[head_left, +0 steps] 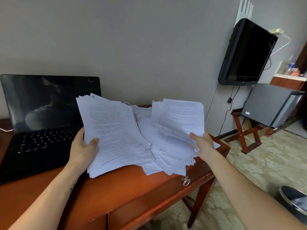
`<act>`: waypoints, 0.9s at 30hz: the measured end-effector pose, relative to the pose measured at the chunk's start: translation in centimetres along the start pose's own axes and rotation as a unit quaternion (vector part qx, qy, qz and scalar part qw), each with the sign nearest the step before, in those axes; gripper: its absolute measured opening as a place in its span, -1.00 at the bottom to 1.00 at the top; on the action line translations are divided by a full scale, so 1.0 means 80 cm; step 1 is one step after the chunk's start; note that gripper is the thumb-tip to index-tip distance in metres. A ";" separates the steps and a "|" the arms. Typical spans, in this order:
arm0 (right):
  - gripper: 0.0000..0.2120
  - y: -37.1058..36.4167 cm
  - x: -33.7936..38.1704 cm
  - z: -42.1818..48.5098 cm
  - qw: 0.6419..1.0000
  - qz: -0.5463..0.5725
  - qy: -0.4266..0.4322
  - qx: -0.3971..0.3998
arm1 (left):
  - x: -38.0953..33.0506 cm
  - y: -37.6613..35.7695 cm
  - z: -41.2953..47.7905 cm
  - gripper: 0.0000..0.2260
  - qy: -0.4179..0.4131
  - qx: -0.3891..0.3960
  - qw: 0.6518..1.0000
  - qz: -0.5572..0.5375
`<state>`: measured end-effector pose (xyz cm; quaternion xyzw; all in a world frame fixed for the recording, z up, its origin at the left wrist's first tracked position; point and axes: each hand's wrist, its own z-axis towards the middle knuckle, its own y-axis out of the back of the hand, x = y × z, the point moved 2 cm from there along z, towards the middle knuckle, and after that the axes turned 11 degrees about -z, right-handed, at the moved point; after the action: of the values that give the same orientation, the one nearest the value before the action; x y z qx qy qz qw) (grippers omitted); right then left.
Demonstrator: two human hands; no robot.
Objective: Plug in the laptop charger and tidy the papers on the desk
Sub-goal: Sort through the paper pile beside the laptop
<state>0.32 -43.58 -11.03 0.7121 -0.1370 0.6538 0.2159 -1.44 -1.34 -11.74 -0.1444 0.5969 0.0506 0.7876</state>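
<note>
Reddish-brown wood fills the lower half of the head view: a desk pushed against a plain grey wall, with a small metal pull on its front drawer. At the desk's left end stands an open black laptop, its screen dark and its keys faintly lit. A thin white cable shows at the frame's left edge, just beside the laptop; whether it is plugged into anything cannot be told. The left hand grips a thick stack of printed sheets by its lower left corner, thumb pressed on the top page and fingers behind, and the stack is tilted up off the desk, overlapping the laptop's right edge. The right hand holds a second sheaf from its right side, thumb on top and the other fingers hidden beneath; the sheets near the hand are blurred. Between and under the two bundles, loose papers lie in an untidy heap on the right half of the desk, some hanging over its front edge. To the right, a black television is mounted on the wall, with cords dangling below it. Beneath it a grey mini fridge sits on the floor behind a wooden folding stand, on patterned beige carpet. A round metal bin shows at the lower right corner.
</note>
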 end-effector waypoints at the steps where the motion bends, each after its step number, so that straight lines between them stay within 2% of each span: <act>1: -0.56 -0.005 0.003 -0.006 1.000 -0.005 0.007 0.013 | 0.000 -0.002 -0.001 -0.61 0.003 0.004 1.000 -0.004; 8: -0.64 -0.069 0.008 -0.031 0.995 -0.020 0.062 0.076 | 0.008 -0.014 -0.005 -0.65 0.027 0.048 0.998 -0.002; 13: -0.72 -0.123 0.000 -0.043 0.981 -0.117 0.110 0.108 | 0.013 -0.019 -0.007 -0.65 0.034 0.082 0.996 0.009; 17: -0.76 -0.149 -0.004 -0.047 0.966 -0.176 0.155 0.104 | 0.019 -0.018 -0.004 -0.76 0.064 0.101 0.993 -0.008; 20: -0.70 -0.159 -0.015 -0.053 0.951 -0.224 0.177 0.120 | 0.026 -0.016 0.003 -0.75 0.093 0.099 0.991 -0.004; 23: -0.66 -0.159 -0.019 -0.063 0.916 -0.315 0.229 0.099 | 0.033 -0.011 0.012 -0.70 0.142 0.116 0.983 -0.021; 27: -0.59 -0.159 -0.027 -0.064 0.923 -0.253 0.268 0.115 | 0.035 -0.004 0.019 -0.73 0.184 0.159 0.970 0.012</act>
<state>1.69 -30.20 -14.51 0.5416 0.1870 0.7550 0.3190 0.84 -1.49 -13.96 -0.0168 0.7337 -0.0628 0.6764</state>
